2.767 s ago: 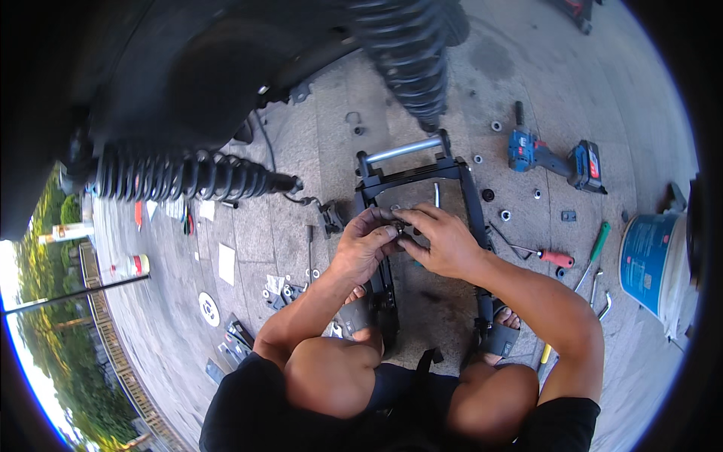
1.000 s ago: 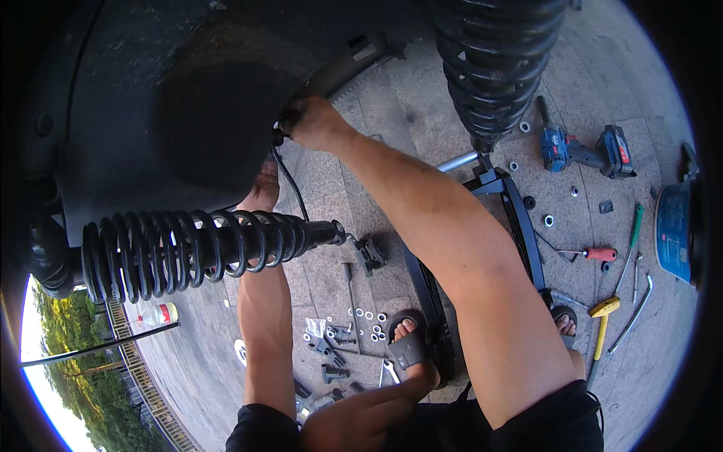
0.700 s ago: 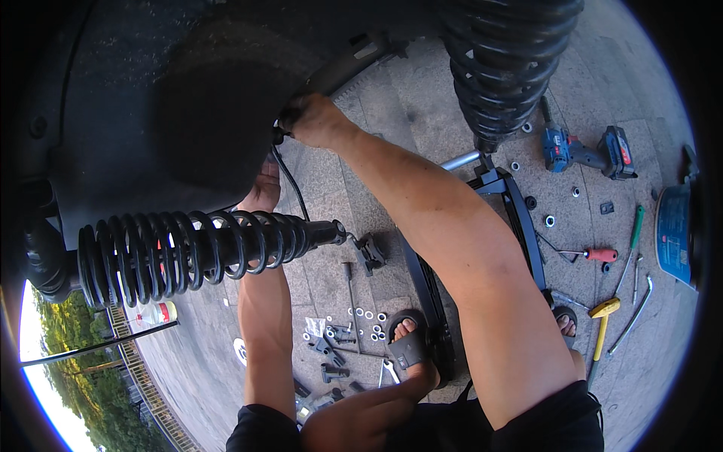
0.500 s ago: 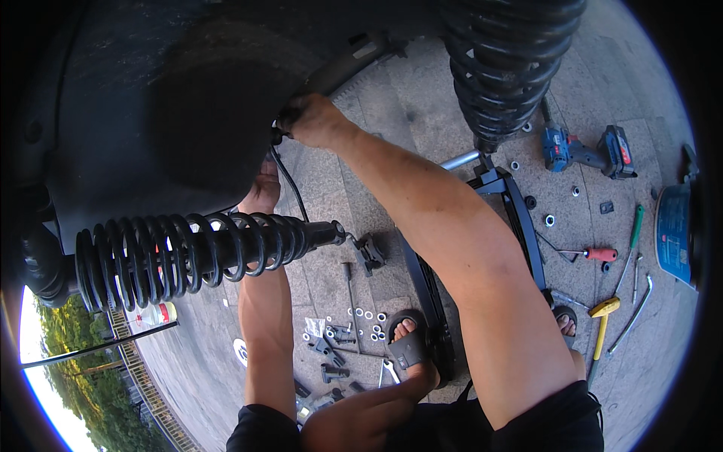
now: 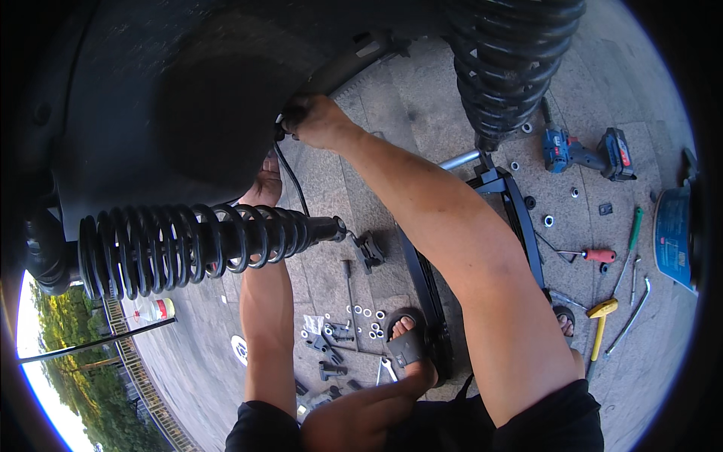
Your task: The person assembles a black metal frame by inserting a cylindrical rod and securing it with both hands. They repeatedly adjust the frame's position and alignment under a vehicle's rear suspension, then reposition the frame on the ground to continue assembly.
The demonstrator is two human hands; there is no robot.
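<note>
A large black panel (image 5: 151, 151) fills the upper left. At its right edge my right hand (image 5: 320, 122) is closed, with the fingertips dark and partly hidden, so what they grip does not show. A thin black cable (image 5: 292, 177) hangs from a small fitting just beside those fingers. Lower down, my left hand (image 5: 263, 187) reaches up along the panel's edge, fingers stretched out and partly behind it. My left forearm passes behind a black coil-spring shock absorber (image 5: 196, 245), which lies across the view below the panel.
Another coil-spring shock (image 5: 512, 60) hangs at the upper right. On the paving lie a blue cordless drill (image 5: 580, 151), a yellow-headed hammer (image 5: 600, 324), screwdrivers, several nuts and rings, and a wrench (image 5: 388, 369). A black frame (image 5: 425, 301) stands between my feet; a blue bucket (image 5: 674, 237) is far right.
The view has shifted slightly, so the lower shock sits a little higher in the picture. Both hands stay in nearly the same places at the panel's edge.
</note>
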